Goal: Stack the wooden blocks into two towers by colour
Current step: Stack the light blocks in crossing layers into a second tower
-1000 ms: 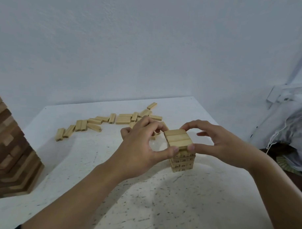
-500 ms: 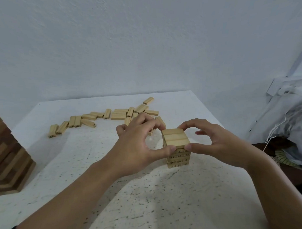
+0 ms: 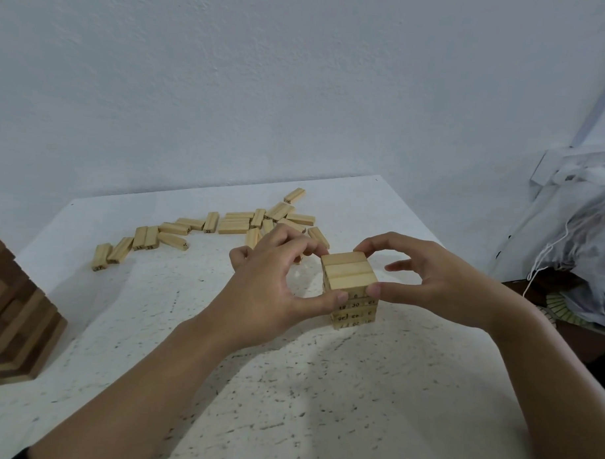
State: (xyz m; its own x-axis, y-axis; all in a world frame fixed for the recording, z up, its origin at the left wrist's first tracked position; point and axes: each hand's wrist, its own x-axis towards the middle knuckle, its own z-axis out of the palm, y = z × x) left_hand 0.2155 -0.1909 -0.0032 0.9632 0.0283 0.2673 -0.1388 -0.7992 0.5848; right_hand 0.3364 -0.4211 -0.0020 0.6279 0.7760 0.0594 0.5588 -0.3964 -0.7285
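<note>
A short tower of light wooden blocks point(image 3: 349, 275) stands in the middle of the white speckled table point(image 3: 288, 393), three blocks side by side on top. My left hand point(image 3: 275, 283) pinches the tower's top layer from the left, thumb at the near corner and fingers at the far one. My right hand point(image 3: 426, 278) pinches the same layer from the right. Several loose light blocks point(image 3: 232, 225) lie scattered at the far side of the table. A tower of dark and light brown blocks point(image 3: 13, 322) stands at the left edge, partly cut off.
A pale wall rises behind the table. Off the table's right edge lie a crumpled plastic bag point(image 3: 588, 246) with a white cord and a woven item point(image 3: 559, 303) below it.
Both hands keep their pinch on the top layer. The view has shifted, so the brown tower sits further toward the left edge of the frame.
</note>
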